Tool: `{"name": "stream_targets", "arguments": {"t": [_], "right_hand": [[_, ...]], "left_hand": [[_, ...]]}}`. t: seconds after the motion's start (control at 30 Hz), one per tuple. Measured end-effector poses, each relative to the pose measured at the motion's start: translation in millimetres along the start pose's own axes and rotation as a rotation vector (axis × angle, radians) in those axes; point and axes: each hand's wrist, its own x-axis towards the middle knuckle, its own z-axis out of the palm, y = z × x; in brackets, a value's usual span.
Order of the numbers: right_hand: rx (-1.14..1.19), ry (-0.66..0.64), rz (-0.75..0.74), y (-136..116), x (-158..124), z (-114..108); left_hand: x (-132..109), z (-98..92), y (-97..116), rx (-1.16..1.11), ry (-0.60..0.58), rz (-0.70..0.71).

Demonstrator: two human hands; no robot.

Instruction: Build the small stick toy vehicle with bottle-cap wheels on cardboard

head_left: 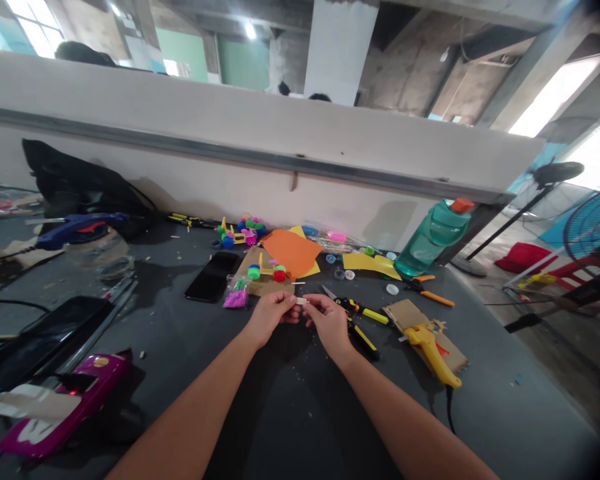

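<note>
My left hand [274,316] and my right hand [331,324] meet above the middle of the dark table, fingertips pinched. Between them is a short whitish stick [303,301], an end in each hand; its exact kind is too small to tell. Just beyond lies a cardboard piece [273,285] bearing a small assembly with a green wheel [253,271] and a red wheel [279,274]. Orange paper [297,252] lies behind it. Pliers with black and yellow handles [365,311] rest close to my right hand. A bag of purple pieces [236,298] is left of my left hand.
At right, a yellow glue gun [433,353] rests on cardboard, near orange-handled pliers [430,291] and a teal bottle [433,239]. A phone [213,277], a blue glue gun [80,228] and a purple power strip [70,407] lie left. A white partition [230,170] bounds the back.
</note>
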Motion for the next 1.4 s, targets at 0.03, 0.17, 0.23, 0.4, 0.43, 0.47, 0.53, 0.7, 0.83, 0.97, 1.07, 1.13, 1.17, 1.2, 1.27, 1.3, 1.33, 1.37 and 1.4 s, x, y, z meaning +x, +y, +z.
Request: {"name": "stream_targets", "arguments": {"t": [0.03, 0.17, 0.23, 0.4, 0.43, 0.47, 0.53, 0.7, 0.83, 0.97, 1.07, 1.13, 1.17, 1.2, 1.27, 1.3, 1.33, 1.37, 1.4], "right_hand": [[0.005, 0.005, 0.003, -0.6, 0.1, 0.0], [0.041, 0.024, 0.018, -1.8, 0.6, -0.4], [0.047, 0.027, 0.021, -1.7, 0.9, -0.7], [0.035, 0.01, 0.031, -2.0, 0.8, -0.1], [0.031, 0.01, 0.033, -2.0, 0.7, 0.2], [0.027, 0.011, 0.032, -2.1, 0.6, 0.4], [0.016, 0.013, 0.027, -2.2, 0.4, 0.8], [-0.023, 0.024, 0.009, -2.9, -0.9, 1.5], [-0.044, 0.024, -0.024, -3.1, -2.3, 1.8], [-0.059, 0.014, -0.036, -3.2, -2.9, 1.5], [-0.063, 0.005, -0.037, -3.5, -3.2, 2.0], [-0.054, 0.005, -0.033, -3.3, -3.3, 2.8], [-0.049, 0.005, -0.029, -3.0, -3.2, 3.0], [-0.049, 0.004, -0.025, -2.5, -3.1, 3.2], [-0.068, -0.002, -0.03, -1.0, -2.5, 2.7], [-0.082, -0.004, -0.037, -0.2, -2.0, 2.1], [-0.097, -0.005, -0.046, 0.6, -1.5, 1.4], [-0.108, -0.002, -0.052, 1.2, -0.9, 0.4], [-0.118, 0.0, -0.055, 1.7, -0.4, -0.5]], "left_hand": [[0.0, -0.3, -0.1, -0.03, -0.012, -0.004], [0.9, -0.6, -0.7, -0.097, -0.025, -0.026], [1.0, 0.0, -0.7, -0.122, -0.03, -0.039], [0.1, 2.1, -1.1, -0.171, -0.038, -0.051], [-0.1, 2.4, -1.3, -0.176, -0.04, -0.05], [-0.2, 2.6, -1.5, -0.18, -0.039, -0.05], [-0.2, 3.0, -1.5, -0.188, -0.029, -0.056], [-0.8, 4.4, 1.0, -0.196, 0.004, -0.088], [-1.8, 4.9, 2.1, -0.19, 0.01, -0.093], [-1.6, 4.3, 1.3, -0.194, 0.006, -0.093], [-0.9, 4.3, 0.2, -0.191, 0.004, -0.072], [-0.5, 4.6, -0.9, -0.188, 0.004, -0.055], [-0.3, 4.8, -1.6, -0.186, 0.007, -0.049], [-0.2, 4.9, -2.4, -0.181, 0.01, -0.045], [0.1, 5.0, -4.0, -0.157, 0.016, -0.033], [0.3, 4.8, -4.7, -0.141, 0.016, -0.025], [0.5, 4.7, -5.3, -0.126, 0.012, -0.017], [0.8, 4.5, -5.7, -0.115, 0.007, -0.01], [1.0, 4.4, -5.9, -0.109, 0.002, -0.005]]}}
